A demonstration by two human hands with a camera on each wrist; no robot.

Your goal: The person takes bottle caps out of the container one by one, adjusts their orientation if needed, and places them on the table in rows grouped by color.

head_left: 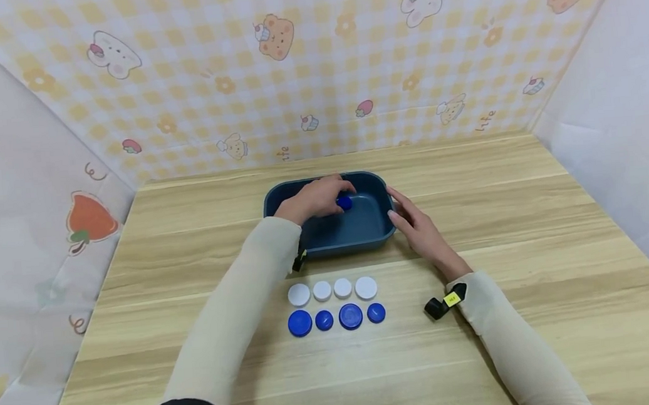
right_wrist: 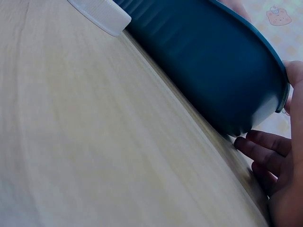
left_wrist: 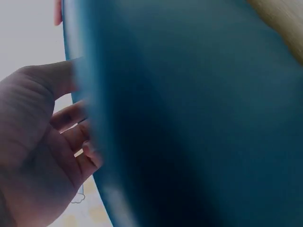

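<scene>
My left hand point(head_left: 318, 200) reaches into a dark blue plastic bin point(head_left: 350, 248). Its thumb and forefinger curve around a blue bottle cap point(head_left: 344, 203) inside. In the left wrist view the bin's wall point(left_wrist: 199, 109) hides the fingertips and the cap, and only the palm and bent fingers of the left hand point(left_wrist: 38, 137) show. My right hand point(head_left: 419, 230) rests against the right end of the bin with fairly straight fingers. From the right wrist, the right hand point(right_wrist: 284, 165) has a digit at the rim and other fingertips low beside the wall point(right_wrist: 213, 71).
In front of the bin lie two rows of caps: several white caps point(head_left: 342, 288) behind, several blue caps point(head_left: 351, 317) nearer me, in larger and smaller sizes. They sit on a wood-grain table point(head_left: 482, 354). A patterned cloth point(head_left: 326, 70) rises behind the table.
</scene>
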